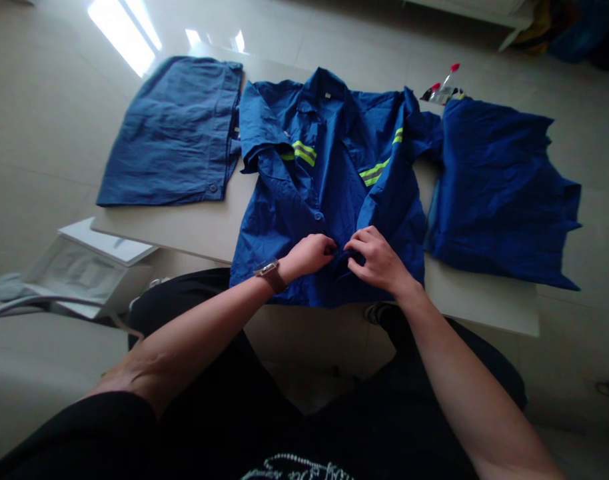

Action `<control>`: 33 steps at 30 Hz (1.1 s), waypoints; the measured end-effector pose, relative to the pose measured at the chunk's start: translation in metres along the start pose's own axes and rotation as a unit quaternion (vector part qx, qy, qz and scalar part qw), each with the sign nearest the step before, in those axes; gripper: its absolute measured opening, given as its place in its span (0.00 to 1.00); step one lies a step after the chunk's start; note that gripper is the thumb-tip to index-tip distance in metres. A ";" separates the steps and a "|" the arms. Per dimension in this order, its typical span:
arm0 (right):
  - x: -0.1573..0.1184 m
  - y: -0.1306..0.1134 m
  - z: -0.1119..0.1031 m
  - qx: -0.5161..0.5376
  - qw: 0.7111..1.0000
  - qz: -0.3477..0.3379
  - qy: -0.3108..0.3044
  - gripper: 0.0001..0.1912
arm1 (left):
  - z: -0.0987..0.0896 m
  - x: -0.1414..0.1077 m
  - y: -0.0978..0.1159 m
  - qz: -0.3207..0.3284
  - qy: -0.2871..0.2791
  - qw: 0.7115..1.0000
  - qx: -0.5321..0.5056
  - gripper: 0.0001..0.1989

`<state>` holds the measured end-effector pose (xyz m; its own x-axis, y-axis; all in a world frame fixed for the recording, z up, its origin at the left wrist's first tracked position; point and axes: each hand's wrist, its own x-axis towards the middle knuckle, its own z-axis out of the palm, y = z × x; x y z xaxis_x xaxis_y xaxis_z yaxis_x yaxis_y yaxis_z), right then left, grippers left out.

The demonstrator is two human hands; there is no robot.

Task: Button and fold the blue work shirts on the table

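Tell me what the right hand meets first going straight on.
The bare right hand likely meets the bare left hand first, across a narrow gap over the blue reflective-striped work shirt; depth is unclear.

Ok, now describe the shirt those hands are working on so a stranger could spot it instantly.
On the pale table, three blue garments lie side by side. The middle one is the blue work shirt. Only it has yellow-green reflective stripes across the chest, and the left hand and right hand pinch its front.

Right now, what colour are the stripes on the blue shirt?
The stripes are yellow-green, best seen in the head view.
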<state>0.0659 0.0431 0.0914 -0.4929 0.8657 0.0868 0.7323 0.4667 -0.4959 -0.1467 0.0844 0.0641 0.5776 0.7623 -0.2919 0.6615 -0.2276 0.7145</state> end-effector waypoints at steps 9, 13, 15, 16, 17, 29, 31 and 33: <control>0.001 -0.001 0.008 0.016 1.000 0.020 0.010 0.09 | 0.014 0.004 -0.004 0.024 0.046 0.998 -0.043 0.09; 0.002 -0.003 0.011 0.006 0.997 0.056 0.046 0.06 | 0.005 0.005 0.004 0.032 0.021 0.991 -0.131 0.09; 0.002 -0.004 0.012 0.009 0.996 0.061 0.058 0.06 | 0.003 0.006 0.007 0.025 0.019 0.985 -0.170 0.09; 0.003 -0.004 0.012 0.014 0.996 0.060 0.064 0.07 | 0.003 0.006 0.007 0.020 0.020 0.981 -0.190 0.09; 0.003 -0.005 0.012 0.020 0.996 0.059 0.071 0.07 | 0.003 0.007 0.006 0.015 0.022 0.977 -0.210 0.09; 0.002 -0.006 0.008 0.053 0.992 0.056 0.095 0.04 | 0.006 0.010 0.006 -0.042 0.013 0.923 -0.381 0.05; 0.001 -0.005 0.008 0.055 0.993 0.058 0.089 0.04 | 0.006 0.010 0.006 -0.045 0.014 0.918 -0.393 0.05; 0.000 -0.004 0.008 0.058 0.993 0.062 0.087 0.04 | 0.006 0.010 0.005 -0.046 0.009 0.918 -0.395 0.05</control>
<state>0.0588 0.0397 0.0865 -0.3066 0.9378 0.1629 0.7180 0.3402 -0.6072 -0.1348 0.0875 0.0608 0.5243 0.7679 -0.3680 0.1496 0.3423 0.9276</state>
